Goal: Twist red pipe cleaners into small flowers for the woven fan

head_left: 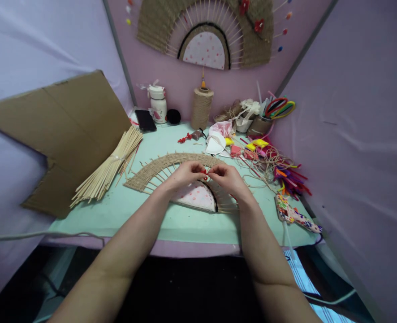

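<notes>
Over the middle of a woven twine fan (pixel 143 178), my left hand (pixel 187 175) and my right hand (pixel 229 178) meet fingertip to fingertip. Both are closed in a pinch on a small red piece (pixel 205 176), which the fingers partly cover; its exact shape is too small to tell. The fan lies flat on the table, with thin sticks running through its woven band. Below my hands is its white half-round centre (pixel 195 196) with pink dots and a black edge. My right hand and forearm hide part of the fan's right side.
Bundled thin sticks (pixel 107 168) lie left, beside folded cardboard (pixel 74 121). A twine spool (pixel 201 107), bottle (pixel 158 105) and phone (pixel 145 120) stand or lie behind. On the right are coloured pipe cleaners (pixel 289 179), tangled twine (pixel 269 161), scissors (pixel 281 107) and a patterned glue gun (pixel 294 215).
</notes>
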The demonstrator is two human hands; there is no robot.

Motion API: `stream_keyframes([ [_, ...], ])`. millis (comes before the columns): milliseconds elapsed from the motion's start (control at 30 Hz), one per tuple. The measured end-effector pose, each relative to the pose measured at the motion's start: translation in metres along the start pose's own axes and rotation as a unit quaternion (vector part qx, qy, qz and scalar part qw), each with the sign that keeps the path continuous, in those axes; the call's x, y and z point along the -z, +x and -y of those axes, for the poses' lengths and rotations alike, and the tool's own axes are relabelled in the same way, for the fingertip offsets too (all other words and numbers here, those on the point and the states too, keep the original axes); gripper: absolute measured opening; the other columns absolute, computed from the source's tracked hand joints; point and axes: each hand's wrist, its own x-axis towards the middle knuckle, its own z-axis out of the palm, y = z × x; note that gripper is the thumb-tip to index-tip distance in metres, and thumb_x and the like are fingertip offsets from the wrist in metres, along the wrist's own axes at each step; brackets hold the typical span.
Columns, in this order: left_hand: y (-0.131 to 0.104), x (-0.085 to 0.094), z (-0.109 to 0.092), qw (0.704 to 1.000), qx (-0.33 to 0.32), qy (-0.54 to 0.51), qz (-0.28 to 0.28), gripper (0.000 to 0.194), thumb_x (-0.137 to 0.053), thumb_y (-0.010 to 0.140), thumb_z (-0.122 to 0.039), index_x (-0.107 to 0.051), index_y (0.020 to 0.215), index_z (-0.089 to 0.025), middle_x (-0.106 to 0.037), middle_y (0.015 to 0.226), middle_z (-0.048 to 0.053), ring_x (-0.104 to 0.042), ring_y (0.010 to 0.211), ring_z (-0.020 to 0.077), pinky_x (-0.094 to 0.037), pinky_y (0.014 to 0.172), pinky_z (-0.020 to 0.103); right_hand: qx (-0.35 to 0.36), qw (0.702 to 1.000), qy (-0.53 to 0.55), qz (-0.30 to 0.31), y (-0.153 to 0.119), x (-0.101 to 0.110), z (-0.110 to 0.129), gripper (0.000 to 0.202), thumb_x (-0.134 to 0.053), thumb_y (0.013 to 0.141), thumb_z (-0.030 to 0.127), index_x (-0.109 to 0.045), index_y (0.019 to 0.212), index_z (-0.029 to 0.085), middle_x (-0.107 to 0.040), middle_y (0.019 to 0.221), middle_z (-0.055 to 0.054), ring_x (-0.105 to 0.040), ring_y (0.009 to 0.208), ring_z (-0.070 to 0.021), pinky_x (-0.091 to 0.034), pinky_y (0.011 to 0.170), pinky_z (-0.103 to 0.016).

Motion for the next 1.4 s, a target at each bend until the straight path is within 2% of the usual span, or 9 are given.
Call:
stream_keyframes([
  [133,0.004,0.001,0.009,1.0,-0.011,0.027,0.012,0.016,-0.063,0.067,-0.026,-0.069,0.075,-0.013,-0.063,0.065,0.001,-0.054,0.061,0.0118,-0.04,0.058,0.023,-0.019,1.0,0.012,0.011,0.0,0.001,0.001,0.018,-0.061,0.072,0.032,-0.067,0.076,0.016,-0.067,0.074,-0.001,-0.057,0.066,-0.0138,-0.042,0.064,-0.025],
  [300,0.008,-0.001,0.018,0.998,-0.033,0.045,-0.029,0.016,-0.059,0.069,-0.023,-0.07,0.077,-0.014,-0.065,0.067,0.001,-0.056,0.065,0.0131,-0.041,0.062,0.024,-0.031,0.998,-0.016,0.046,0.003,0.007,-0.01,0.019,-0.063,0.071,0.034,-0.069,0.076,0.017,-0.068,0.072,-0.001,-0.057,0.065,-0.0141,-0.042,0.061,-0.025],
  [400,0.009,-0.001,0.018,0.998,-0.036,0.021,-0.047,0.015,-0.06,0.069,-0.024,-0.069,0.075,-0.014,-0.065,0.068,0.001,-0.056,0.065,0.0132,-0.042,0.064,0.025,-0.018,0.998,-0.036,0.053,0.004,0.009,-0.018,0.02,-0.062,0.072,0.035,-0.071,0.079,0.018,-0.069,0.073,-0.001,-0.058,0.066,-0.0149,-0.042,0.061,-0.025],
  [667,0.006,-0.006,0.012,0.986,0.034,-0.136,-0.086,0.022,-0.072,0.063,-0.032,-0.07,0.073,-0.013,-0.065,0.065,0.002,-0.052,0.059,0.0104,-0.037,0.057,0.023,0.056,0.997,-0.039,-0.026,0.003,0.007,-0.012,0.017,-0.059,0.079,0.032,-0.068,0.084,0.018,-0.069,0.079,-0.002,-0.06,0.072,-0.0162,-0.045,0.067,-0.028],
  [833,0.006,-0.016,0.009,0.963,0.02,-0.239,-0.12,0.027,-0.077,0.059,-0.035,-0.07,0.072,-0.012,-0.067,0.067,0.003,-0.054,0.06,0.0096,-0.038,0.058,0.022,0.138,0.981,-0.072,-0.114,0.001,0.002,-0.004,0.013,-0.056,0.082,0.026,-0.067,0.083,0.019,-0.066,0.081,-0.004,-0.06,0.073,-0.0162,-0.047,0.068,-0.029],
  [967,0.005,-0.022,0.003,0.937,0.021,-0.33,-0.113,0.029,-0.081,0.055,-0.032,-0.069,0.072,-0.012,-0.068,0.068,0.004,-0.056,0.059,0.0081,-0.042,0.059,0.021,0.183,0.967,-0.078,-0.159,0.0,-0.001,0.003,0.011,-0.056,0.083,0.023,-0.066,0.082,0.02,-0.065,0.08,-0.003,-0.059,0.072,-0.0153,-0.048,0.067,-0.028],
  [1200,-0.003,-0.029,-0.017,0.902,0.04,-0.415,-0.112,0.03,-0.084,0.051,-0.026,-0.069,0.072,-0.011,-0.07,0.071,0.004,-0.063,0.065,0.0097,-0.048,0.07,0.024,0.159,0.966,0.031,-0.2,-0.001,-0.006,0.001,0.009,-0.06,0.081,0.027,-0.066,0.083,0.021,-0.065,0.078,-0.002,-0.061,0.07,-0.0148,-0.051,0.067,-0.029],
  [1300,-0.005,-0.031,-0.018,0.903,0.035,-0.415,-0.105,0.028,-0.083,0.054,-0.027,-0.069,0.073,-0.012,-0.07,0.072,0.004,-0.062,0.065,0.0097,-0.048,0.071,0.025,0.146,0.966,0.068,-0.203,-0.002,-0.009,0.0,0.012,-0.061,0.081,0.031,-0.066,0.085,0.021,-0.066,0.08,-0.002,-0.063,0.073,-0.0155,-0.053,0.069,-0.03],
  [1400,-0.003,-0.031,-0.014,0.92,0.008,-0.368,-0.134,0.024,-0.081,0.056,-0.028,-0.071,0.072,-0.014,-0.068,0.07,0.001,-0.06,0.066,0.0099,-0.046,0.071,0.025,0.134,0.965,0.097,-0.203,-0.003,-0.011,0.003,0.014,-0.063,0.08,0.033,-0.066,0.085,0.02,-0.067,0.08,-0.002,-0.064,0.073,-0.0154,-0.054,0.07,-0.031],
])
